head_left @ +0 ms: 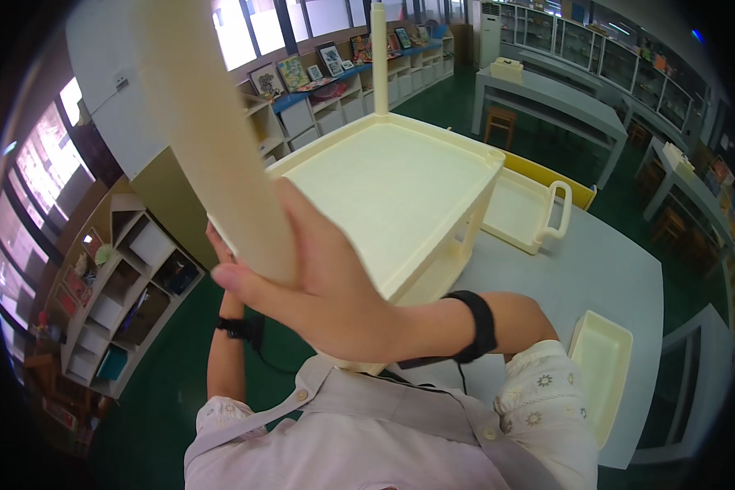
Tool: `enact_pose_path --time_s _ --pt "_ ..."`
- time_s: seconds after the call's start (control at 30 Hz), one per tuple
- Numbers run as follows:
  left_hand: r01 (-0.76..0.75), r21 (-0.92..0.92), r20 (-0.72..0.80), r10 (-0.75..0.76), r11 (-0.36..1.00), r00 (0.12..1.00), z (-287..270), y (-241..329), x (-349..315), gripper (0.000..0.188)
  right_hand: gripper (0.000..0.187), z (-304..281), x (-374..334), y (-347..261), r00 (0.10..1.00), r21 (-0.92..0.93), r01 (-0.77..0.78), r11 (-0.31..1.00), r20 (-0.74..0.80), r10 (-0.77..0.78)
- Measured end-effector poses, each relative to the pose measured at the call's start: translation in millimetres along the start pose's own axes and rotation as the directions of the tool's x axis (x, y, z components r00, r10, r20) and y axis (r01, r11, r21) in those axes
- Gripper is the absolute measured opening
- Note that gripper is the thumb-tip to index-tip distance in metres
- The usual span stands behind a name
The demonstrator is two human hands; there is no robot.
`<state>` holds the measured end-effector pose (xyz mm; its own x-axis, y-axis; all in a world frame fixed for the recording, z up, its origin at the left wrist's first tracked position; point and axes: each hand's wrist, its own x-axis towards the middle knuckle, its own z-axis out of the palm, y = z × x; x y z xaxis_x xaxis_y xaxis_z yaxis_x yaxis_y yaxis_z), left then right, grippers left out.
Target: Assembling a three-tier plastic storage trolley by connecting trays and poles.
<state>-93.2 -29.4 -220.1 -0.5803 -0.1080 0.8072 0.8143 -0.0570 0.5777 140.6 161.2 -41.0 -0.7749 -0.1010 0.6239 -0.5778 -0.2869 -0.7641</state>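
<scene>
While my right hand (pixel 335 282) grips a tube (pixel 220 155), a far post (pixel 380 61) stands

Where my fingers clamp it, the tube is round, smooth, cream, probably plastic; its seating is hidden. My left hand (pixel 220 247), mostly covered, is by the broad tray (pixel 392 175) before me; its grip I cannot tell. That raised rim has the far post at one corner, none above the right corner (pixel 495 155): partway, I judge. On the grey bench (pixel 580 269) lie a loop-handled tray (pixel 514 208) and an oblong bin (pixel 603 367).
</scene>
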Motion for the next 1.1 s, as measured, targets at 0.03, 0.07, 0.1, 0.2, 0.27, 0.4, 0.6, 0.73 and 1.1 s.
enact_pose_path --time_s 0.03,0.07,0.1,0.2,0.27,0.4,0.6,0.73,1.1 --pt "0.063 -0.045 -0.002 -0.063 0.997 0.998 0.1 -1.5 -3.8 0.076 0.034 1.6 4.8 1.1 0.996 0.043 -0.071 0.997 0.047 0.069" --pt "0.108 -0.080 -0.021 -0.110 0.991 0.994 -5.9 -5.8 -8.6 0.076 0.034 4.2 6.9 4.9 0.996 0.036 -0.072 0.997 0.049 0.070" --pt "0.144 -0.095 -0.021 -0.147 0.985 0.989 -12.9 -7.8 -11.5 0.075 0.038 8.6 8.3 9.6 0.994 -0.058 -0.037 0.998 0.099 0.042" --pt "0.217 -0.124 -0.009 -0.220 0.968 0.975 -16.8 -16.7 -22.1 0.074 0.049 12.3 1.2 22.6 0.978 -0.218 0.092 0.972 0.204 -0.047" --pt "0.264 -0.150 0.022 -0.263 0.953 0.964 -13.9 -23.7 -25.8 0.073 0.058 6.4 -11.0 19.8 0.960 -0.474 0.095 0.875 0.277 0.046" --pt "0.328 -0.221 0.113 -0.310 0.919 0.944 4.7 -35.4 -21.7 0.071 0.055 -39.6 -28.5 -33.8 0.980 -0.760 0.125 0.637 0.194 0.039" --pt "0.386 -0.321 0.257 -0.313 0.865 0.914 60.4 -55.3 -4.7 0.068 0.037 -157.3 -110.2 -85.4 0.869 -0.874 -0.482 -0.060 -0.468 -0.157" --pt "0.442 -0.389 0.385 -0.293 0.808 0.875 127.8 -58.5 9.3 0.066 0.031 -212.7 -212.4 -102.7 0.710 -0.687 -0.691 -0.226 -0.703 -0.034" --pt "0.599 -0.385 0.529 -0.364 0.702 0.766 167.6 -83.0 -24.0 0.061 0.021 -131.4 -233.3 -74.4 0.493 -0.407 -0.870 -0.279 -0.739 -0.460"
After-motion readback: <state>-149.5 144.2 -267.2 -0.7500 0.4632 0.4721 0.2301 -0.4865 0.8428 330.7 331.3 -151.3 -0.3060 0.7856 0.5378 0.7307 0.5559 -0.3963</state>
